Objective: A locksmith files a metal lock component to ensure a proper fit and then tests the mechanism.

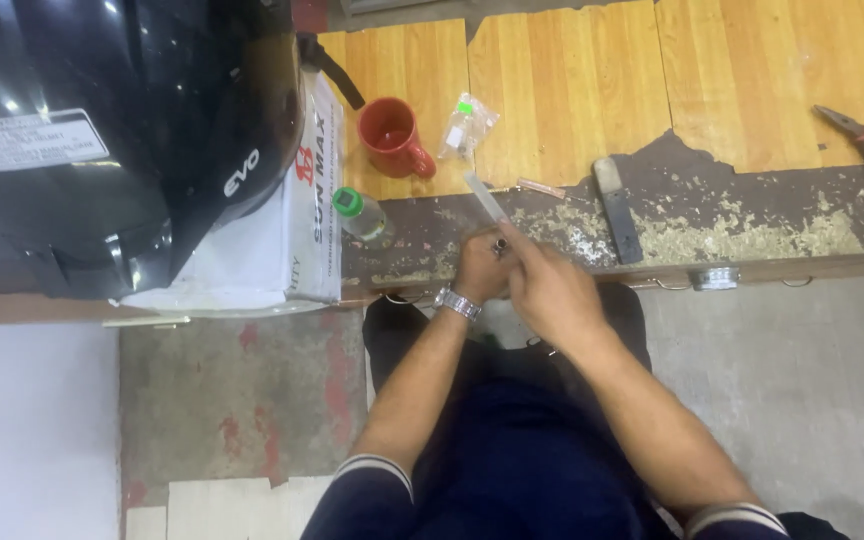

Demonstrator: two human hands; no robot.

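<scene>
Hands [514,270] meet at the workbench [752,215] edge, both gripping a slim grey file [485,197].

One head-worn camera looks steeply down, close over the workbench edge [552,275].

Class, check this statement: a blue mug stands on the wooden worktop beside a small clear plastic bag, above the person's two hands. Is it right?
Not quite. The head view shows the mug is red, not blue. It does stand on the wooden worktop beside the small clear plastic bag, above the left hand and right hand.
</scene>
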